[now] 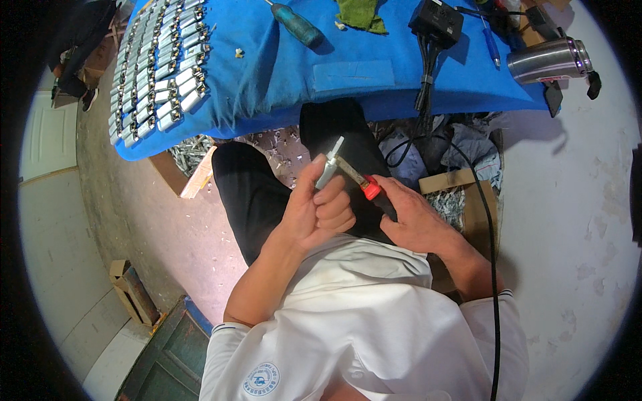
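Above my lap, my left hand (321, 207) is closed around a small pale grey metal part (328, 172) with a thin, light-coloured tip pointing up. My right hand (418, 217) grips a hand tool with a red collar and black handle (372, 190). The tool's narrow brownish metal end (349, 170) slants up to the left and meets or nearly meets the part; actual contact cannot be made out. The exact kind of tool is not clear, and my fingers cover the lower end of the part.
Rows of silvery metal pieces (160, 67) cover the left of the blue-covered table (254, 93). A screwdriver (297, 25), green cloth (361, 15), black plug box (436, 23), blue pen (491, 45) and steel flask (548, 60) lie across it. A black cable (493, 267) hangs at my right. Cardboard boxes (478, 214) hold metal pieces.
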### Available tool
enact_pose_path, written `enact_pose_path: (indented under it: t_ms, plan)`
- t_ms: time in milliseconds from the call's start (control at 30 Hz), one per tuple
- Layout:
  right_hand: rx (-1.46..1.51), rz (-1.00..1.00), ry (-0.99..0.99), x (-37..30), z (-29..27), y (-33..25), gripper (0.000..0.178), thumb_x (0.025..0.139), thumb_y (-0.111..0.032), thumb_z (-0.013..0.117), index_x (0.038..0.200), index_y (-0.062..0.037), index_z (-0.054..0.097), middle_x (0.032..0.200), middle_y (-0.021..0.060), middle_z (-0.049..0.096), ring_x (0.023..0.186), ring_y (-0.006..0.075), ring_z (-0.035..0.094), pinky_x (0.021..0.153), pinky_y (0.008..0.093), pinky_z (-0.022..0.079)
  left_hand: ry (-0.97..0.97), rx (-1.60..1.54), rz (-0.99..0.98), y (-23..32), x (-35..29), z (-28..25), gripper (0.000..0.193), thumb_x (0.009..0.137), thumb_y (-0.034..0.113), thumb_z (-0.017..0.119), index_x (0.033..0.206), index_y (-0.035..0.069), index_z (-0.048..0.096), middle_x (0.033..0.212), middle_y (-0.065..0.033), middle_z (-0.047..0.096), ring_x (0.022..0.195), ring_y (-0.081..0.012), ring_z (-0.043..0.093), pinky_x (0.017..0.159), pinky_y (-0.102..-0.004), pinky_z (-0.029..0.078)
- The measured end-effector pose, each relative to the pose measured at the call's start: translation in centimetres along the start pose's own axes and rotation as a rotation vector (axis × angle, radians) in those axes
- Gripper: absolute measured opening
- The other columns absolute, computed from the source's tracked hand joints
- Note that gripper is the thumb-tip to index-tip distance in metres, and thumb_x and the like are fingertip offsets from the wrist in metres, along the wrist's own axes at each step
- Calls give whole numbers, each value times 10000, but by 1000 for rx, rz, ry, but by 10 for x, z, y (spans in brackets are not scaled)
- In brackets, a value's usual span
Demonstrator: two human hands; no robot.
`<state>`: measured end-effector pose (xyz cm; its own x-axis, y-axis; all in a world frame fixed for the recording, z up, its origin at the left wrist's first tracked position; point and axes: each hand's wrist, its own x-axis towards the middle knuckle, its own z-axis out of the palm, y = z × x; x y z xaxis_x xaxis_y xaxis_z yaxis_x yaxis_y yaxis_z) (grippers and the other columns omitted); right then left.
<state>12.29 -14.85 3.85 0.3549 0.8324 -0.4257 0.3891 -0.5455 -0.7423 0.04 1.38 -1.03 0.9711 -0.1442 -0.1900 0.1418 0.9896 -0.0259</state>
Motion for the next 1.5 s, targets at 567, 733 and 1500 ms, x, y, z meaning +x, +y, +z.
enact_pose_path:
  t_ms: [567, 733, 1500]
  plan:
    - [-126, -181, 148, 7, 4, 23, 652, 711, 28, 540, 1348, 0, 403, 1254, 192, 510, 1160, 382, 517, 907, 417, 469, 60, 151, -3, -6, 0, 11, 541, 991, 522, 343, 567, 187, 303, 433, 65, 244, 352, -70, 208, 396, -239, 213]
    - [282, -2, 22, -5, 3, 37, 686, 724, 41, 529, 1391, -4, 379, 1281, 178, 504, 1189, 318, 520, 936, 362, 463, 218, 188, 14, -3, -4, 5, 539, 990, 507, 365, 562, 185, 308, 432, 61, 245, 354, -73, 193, 394, -242, 207]
    - [-18, 22, 100, -9, 10, 11, 546, 755, -9, 537, 1292, -22, 441, 1104, 182, 581, 1049, 357, 575, 904, 399, 451, 240, 155, -8, -9, -7, 6, 533, 982, 490, 378, 552, 182, 310, 433, 61, 264, 356, -81, 193, 393, -239, 206]
